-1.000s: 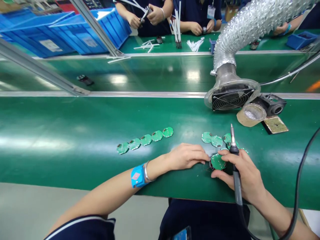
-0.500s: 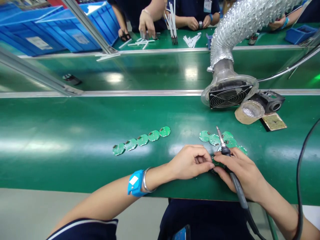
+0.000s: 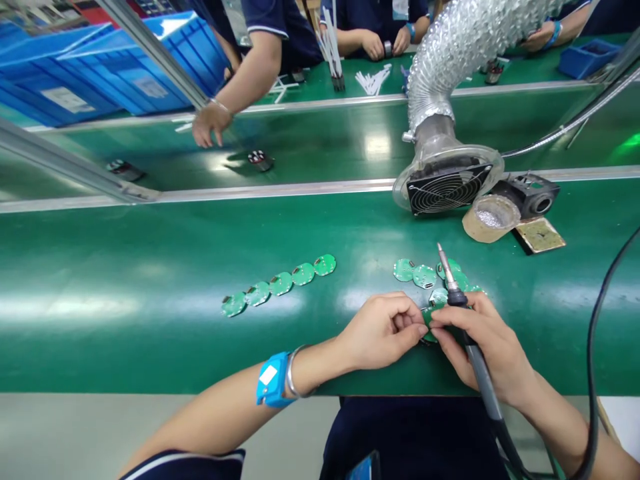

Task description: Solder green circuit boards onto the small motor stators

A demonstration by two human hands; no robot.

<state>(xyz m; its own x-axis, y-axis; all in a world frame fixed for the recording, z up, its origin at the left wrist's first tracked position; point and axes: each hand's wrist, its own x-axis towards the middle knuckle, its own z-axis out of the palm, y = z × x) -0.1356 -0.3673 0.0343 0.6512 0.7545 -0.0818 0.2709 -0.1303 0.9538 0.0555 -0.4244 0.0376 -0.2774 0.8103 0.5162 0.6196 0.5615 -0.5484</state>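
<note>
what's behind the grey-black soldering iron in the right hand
Behind the soldering iron, several flat, round green circuit boards lie on the smooth green table. Parts covered by the iron and right hand cannot be seen.

On the desk [image 3: 125,267], you have five lined-up circuit boards [image 3: 281,283] at left, the row slanting away toward the right. More loose boards [image 3: 424,276] cluster to its right, just beyond your hands. Another single board [image 3: 427,316] lies between your left hand [image 3: 383,331] and right hand [image 3: 487,340]; the soldering iron [image 3: 477,367] crosses your right hand. Behind the cluster is the extractor fan [image 3: 450,189], with the cup [image 3: 480,228], iron holder [image 3: 543,200] and sponge tray [image 3: 541,235] to its right. Past the rail [image 3: 280,192], a lane [image 3: 325,147] carries two cylindrical parts [image 3: 260,160]; bins [image 3: 145,73] stand beyond at left.
</note>
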